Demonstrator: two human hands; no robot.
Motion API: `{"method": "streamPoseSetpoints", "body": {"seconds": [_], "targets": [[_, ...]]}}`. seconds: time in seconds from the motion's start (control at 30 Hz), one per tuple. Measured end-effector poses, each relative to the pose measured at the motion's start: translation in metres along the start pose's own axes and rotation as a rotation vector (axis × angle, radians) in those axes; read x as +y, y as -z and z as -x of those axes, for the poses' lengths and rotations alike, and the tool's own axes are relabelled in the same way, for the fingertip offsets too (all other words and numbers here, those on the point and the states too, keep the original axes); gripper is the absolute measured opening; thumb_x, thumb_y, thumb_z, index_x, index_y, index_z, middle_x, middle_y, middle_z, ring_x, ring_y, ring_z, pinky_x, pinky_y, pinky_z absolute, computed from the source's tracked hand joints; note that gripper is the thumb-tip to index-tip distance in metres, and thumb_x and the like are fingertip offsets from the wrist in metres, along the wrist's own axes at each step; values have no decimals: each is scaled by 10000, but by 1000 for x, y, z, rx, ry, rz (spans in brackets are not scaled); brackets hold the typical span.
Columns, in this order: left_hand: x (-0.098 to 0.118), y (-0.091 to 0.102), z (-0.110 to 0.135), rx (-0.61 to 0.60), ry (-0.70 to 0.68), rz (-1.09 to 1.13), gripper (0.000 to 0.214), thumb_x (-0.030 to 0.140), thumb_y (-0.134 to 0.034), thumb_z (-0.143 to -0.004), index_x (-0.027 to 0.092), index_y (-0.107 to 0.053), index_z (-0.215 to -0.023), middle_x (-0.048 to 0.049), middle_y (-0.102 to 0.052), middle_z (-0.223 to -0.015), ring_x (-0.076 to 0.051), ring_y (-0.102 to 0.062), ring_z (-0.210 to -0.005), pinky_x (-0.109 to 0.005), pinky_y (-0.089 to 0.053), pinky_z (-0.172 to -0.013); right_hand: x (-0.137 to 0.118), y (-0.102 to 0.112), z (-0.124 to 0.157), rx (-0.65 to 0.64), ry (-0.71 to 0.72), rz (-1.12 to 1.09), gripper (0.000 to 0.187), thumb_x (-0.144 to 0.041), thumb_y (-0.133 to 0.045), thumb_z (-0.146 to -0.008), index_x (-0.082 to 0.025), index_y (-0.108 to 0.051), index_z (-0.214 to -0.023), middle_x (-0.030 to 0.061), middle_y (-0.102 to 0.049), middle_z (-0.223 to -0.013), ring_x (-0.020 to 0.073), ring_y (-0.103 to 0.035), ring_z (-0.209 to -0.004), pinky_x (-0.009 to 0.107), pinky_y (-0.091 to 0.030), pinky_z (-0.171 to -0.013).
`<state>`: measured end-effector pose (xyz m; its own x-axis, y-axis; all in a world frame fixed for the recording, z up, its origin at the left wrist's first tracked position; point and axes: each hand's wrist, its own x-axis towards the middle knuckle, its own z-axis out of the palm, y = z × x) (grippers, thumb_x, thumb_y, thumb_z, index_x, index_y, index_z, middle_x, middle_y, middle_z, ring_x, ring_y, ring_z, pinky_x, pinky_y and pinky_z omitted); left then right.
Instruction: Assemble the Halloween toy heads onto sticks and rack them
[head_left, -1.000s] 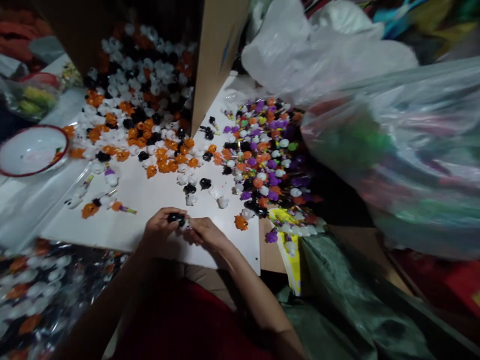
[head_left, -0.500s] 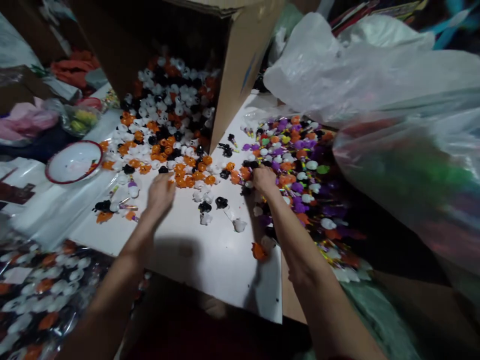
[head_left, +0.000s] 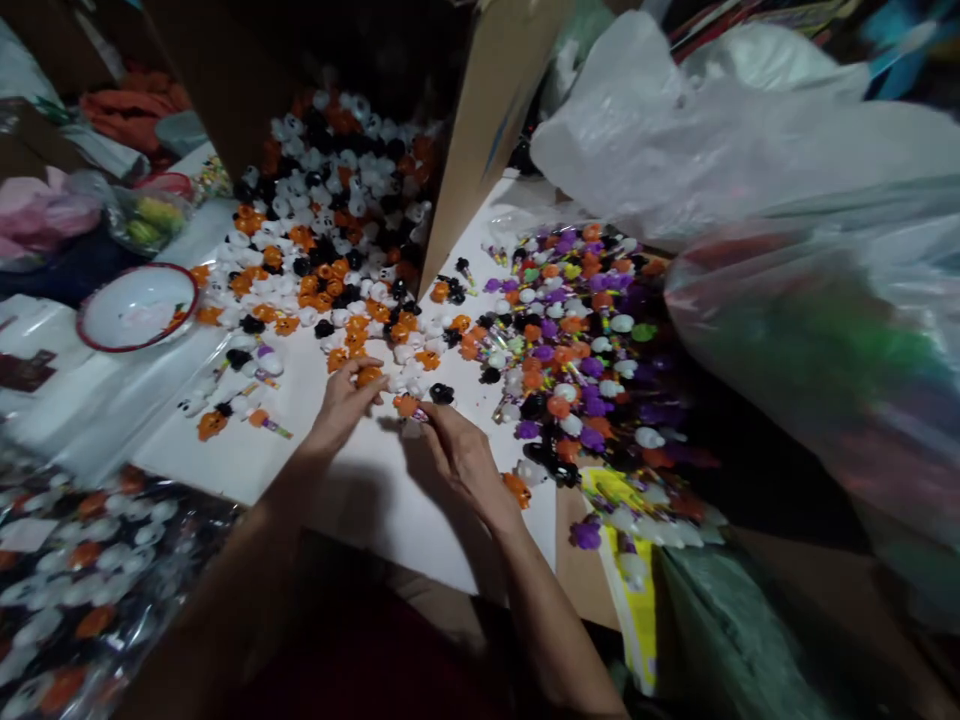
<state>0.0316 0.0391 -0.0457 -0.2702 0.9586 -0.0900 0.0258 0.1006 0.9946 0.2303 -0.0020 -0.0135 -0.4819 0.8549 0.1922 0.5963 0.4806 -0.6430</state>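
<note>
My left hand (head_left: 346, 402) is closed, thumb and fingertips around a small orange plastic pumpkin (head_left: 368, 376), just above the white tabletop (head_left: 442, 525). Close beside it, my right hand (head_left: 463, 455) pinches a small stick with an orange figure top (head_left: 407, 405) and a purplish stem partly covered by the fingers. Beyond both hands spreads a heap of orange, white and black plastic figures (head_left: 330, 285), pumpkins and ghosts among them. A black figure (head_left: 441, 393) lies near my right fingertips. Another orange figure (head_left: 516, 489) sits by my right wrist.
A tipped cardboard box (head_left: 469, 140) spills the heap. To the right lies a pile of colourful figure-topped sticks (head_left: 577, 350), with plastic bags (head_left: 810, 320) beyond. A red-rimmed white bowl (head_left: 139, 308) stands left, and a clear bag of figures (head_left: 90, 590) lies front left.
My right hand has come from the pile of sticks back to the middle, bringing an orange-topped stick. My left hand has shifted slightly right and now holds an orange pumpkin.
</note>
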Motion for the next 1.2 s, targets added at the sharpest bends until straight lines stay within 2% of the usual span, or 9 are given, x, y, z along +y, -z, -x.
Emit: {"method": "streamPoseSetpoints", "body": {"seconds": [0.07, 0.13, 0.3, 0.47, 0.77, 0.87, 0.97, 1.1, 1.2], "targets": [[-4, 1, 24, 20, 164, 301, 375, 333, -802, -624, 178, -627, -918, 19, -585, -730, -100, -542, -612, -225, -450, -616, -10, -14, 0, 10, 33, 48, 302, -260, -374, -991, -151, -572, -1192, 109, -677, -980, 223, -624, -897, 324, -458, -795], [-9, -2, 39, 63, 237, 447, 332, 362, -796, -649, 163, -621, -848, 17, -570, -702, -90, -529, -618, -209, -439, -609, -13, -24, 2, -8, 30, 99, 275, -267, -390, -989, -141, -605, -1106, 106, -681, -924, 230, -620, -845, 331, -442, -767], [-13, -10, 51, 53, 357, 639, 296, 432, -646, -821, 147, -657, -899, -63, -645, -855, -146, -605, -816, -274, -487, -775, -15, -24, 16, -6, -19, 215, 252, -289, -419, -993, -146, -619, -1048, 89, -696, -895, 212, -626, -828, 315, -398, -775], [-10, -16, 61, 37, 309, 660, 260, 318, -753, -737, 167, -660, -928, -15, -642, -826, -117, -594, -776, -261, -480, -787, -24, -11, 28, -4, -76, 354, 243, -282, -426, -991, -148, -628, -1002, 70, -685, -822, 202, -615, -773, 318, -364, -792], [-10, -28, 78, 71, 216, 532, 413, 450, -785, -666, 160, -616, -907, -15, -657, -809, -113, -615, -742, -274, -498, -763, -29, -8, 35, 23, -55, 368, 328, -303, -349, -1008, -144, -636, -1008, 95, -659, -769, 216, -586, -740, 348, -360, -810], [-7, -29, 86, 71, 101, 408, 376, 434, -746, -720, 168, -617, -952, -59, -695, -923, -143, -651, -844, -301, -504, -826, -27, -10, 35, 22, -125, 107, 308, -319, -379, -989, -157, -634, -1049, 92, -670, -829, 202, -584, -766, 337, -381, -799], [-5, -26, 94, 20, 0, 306, 343, 382, -748, -727, 170, -629, -969, -81, -712, -963, -171, -667, -899, -319, -515, -855, -19, -15, 36, -28, -325, -419, 328, -430, -451, -937, -167, -644, -974, 39, -633, -762, 155, -526, -657, 285, -385, -656], [-4, -13, 102, -109, -69, 213, 269, 339, -722, -761, 187, -667, -976, -72, -714, -974, -173, -664, -897, -294, -523, -811, -13, -25, 37, -187, -528, -1158, 405, -564, -624, -785, -159, -633, -796, -70, -407, -524, 85, -313, -486, 249, -357, -554], [-2, 2, 104, -177, -192, 103, 261, 333, -722, -771, 204, -694, -995, -73, -705, -1015, -185, -647, -958, -303, -503, -865, -16, -34, 38, -307, -569, -1493, 395, -538, -728, -707, -179, -565, -681, -127, -216, -475, 57, -168, -447, 258, -388, -558]]}}
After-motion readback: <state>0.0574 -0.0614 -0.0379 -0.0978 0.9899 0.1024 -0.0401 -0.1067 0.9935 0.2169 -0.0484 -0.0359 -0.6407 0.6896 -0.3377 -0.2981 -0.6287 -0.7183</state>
